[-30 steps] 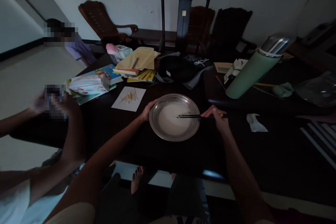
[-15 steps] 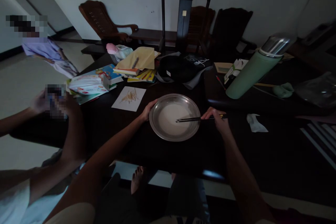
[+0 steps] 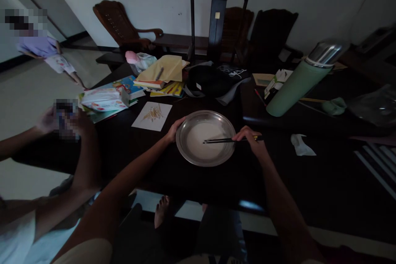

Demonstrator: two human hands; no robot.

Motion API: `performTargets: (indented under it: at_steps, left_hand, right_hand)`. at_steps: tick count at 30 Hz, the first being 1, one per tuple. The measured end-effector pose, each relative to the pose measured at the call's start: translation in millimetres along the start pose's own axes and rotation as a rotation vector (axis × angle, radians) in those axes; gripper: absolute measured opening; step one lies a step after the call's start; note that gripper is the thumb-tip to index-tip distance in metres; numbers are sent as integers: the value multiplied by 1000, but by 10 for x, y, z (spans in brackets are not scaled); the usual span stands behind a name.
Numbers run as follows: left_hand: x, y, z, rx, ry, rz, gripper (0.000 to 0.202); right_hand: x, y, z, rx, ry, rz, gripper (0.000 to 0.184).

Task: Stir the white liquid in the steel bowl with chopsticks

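Observation:
A round metal basin point(image 3: 183, 148) stands on the dark table, with a pale, milky-looking layer point(image 3: 201, 132) in its bottom. My left hand point(image 3: 176, 129) grips the basin's left rim, thumb and fingers closed on its edge. In my right hand point(image 3: 250, 135), at the basin's right side, is a pair of dark chopsticks point(image 3: 219, 140), held nearly level. Their tips reach over the middle of the pale layer; whether they dip into it I cannot tell. Left of the basin, a white sheet of paper point(image 3: 139, 121) carries a small heap of cotton swabs point(image 3: 154, 112).
Behind lie a stack of books and envelopes point(image 3: 163, 70), a tissue pack point(image 3: 104, 99) and a black bag point(image 3: 210, 80). A green thermos point(image 3: 297, 88) stands at right, near a crumpled tissue point(image 3: 302, 145). A person's arms point(image 3: 88, 152) are at left; another person point(image 3: 46, 49) stands beyond.
My right hand and the chopsticks have shifted slightly left, their tips further into the basin. My left hand has stayed on the rim. The person in the background has moved left.

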State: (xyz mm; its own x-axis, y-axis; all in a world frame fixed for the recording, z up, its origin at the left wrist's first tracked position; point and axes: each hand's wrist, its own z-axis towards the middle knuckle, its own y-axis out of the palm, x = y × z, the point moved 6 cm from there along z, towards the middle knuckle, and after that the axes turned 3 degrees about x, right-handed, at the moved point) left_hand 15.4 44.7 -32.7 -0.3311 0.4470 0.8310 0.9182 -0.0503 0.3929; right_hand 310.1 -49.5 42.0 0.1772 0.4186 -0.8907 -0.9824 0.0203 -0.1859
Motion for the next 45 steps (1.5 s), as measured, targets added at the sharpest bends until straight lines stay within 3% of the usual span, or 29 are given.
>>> performTargets:
  at_steps: [3,8,14,20,26,32,35,39,45]
  left_hand:
    - [3,21,-10,-30,-9,-4,30]
    - [33,52,-29,-82,36,-14,31]
    - [29,36,-13,-71,41,-12,32]
    - [30,25,7,-85,58,-2,31]
    - [26,24,-4,-74,49,6,31]
    - [36,50,-16,-67,37,-14,33]
    - [10,22,-7,-23,-4,-19,32]
    - [3,13,-11,-19,-12,-28,30]
    - [12,9,-8,-39,22,-14,33]
  right_hand:
    - [-10,28,11,-23,8,-76,38]
    - [2,-140,6,154,20,-9,47]
    - [-25,34,5,-26,0,-53,40]
    - [-30,-128,11,127,10,-5,46]
    - [-25,24,8,-42,19,-33,44]
    - [2,-133,11,90,41,-4,45]
    - [0,-90,1,32,41,17,48]
    - [-4,-7,8,-42,30,-50,39]
    - [22,-166,1,122,31,36,46]
